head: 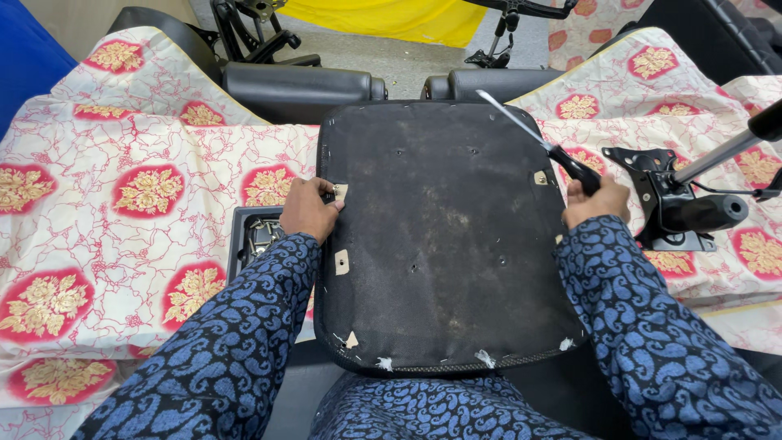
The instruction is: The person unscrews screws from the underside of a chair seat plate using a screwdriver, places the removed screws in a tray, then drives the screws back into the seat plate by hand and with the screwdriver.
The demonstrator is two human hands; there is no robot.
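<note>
Across the person's lap lies an upturned black chair seat (444, 236), its dusty fabric underside facing up, with small tufts of white padding showing along its near edge. At the seat's left edge, the left hand (309, 209) pinches something small between its fingertips, pressed against a pale tab on the fabric; what it grips is too small to tell. At the seat's right edge, the right hand (597, 200) is clamped around the black handle of a screwdriver (533, 138), whose silver shaft slants up and left over the seat's far right corner, the tip hanging above the fabric. Both sleeves are dark blue with a paisley print.

Just left of the seat, partly under the left forearm, sits a black tray (244, 232) holding metal hardware. Right of the seat, near the right hand but apart from it, rests a black metal chair mechanism (664, 200) with a silver gas cylinder (721, 151) angling up and away. Beneath everything spreads a white cloth (122, 195) printed with red and gold flowers. Beyond the seat's far edge stand black padded armrests (297, 81).
</note>
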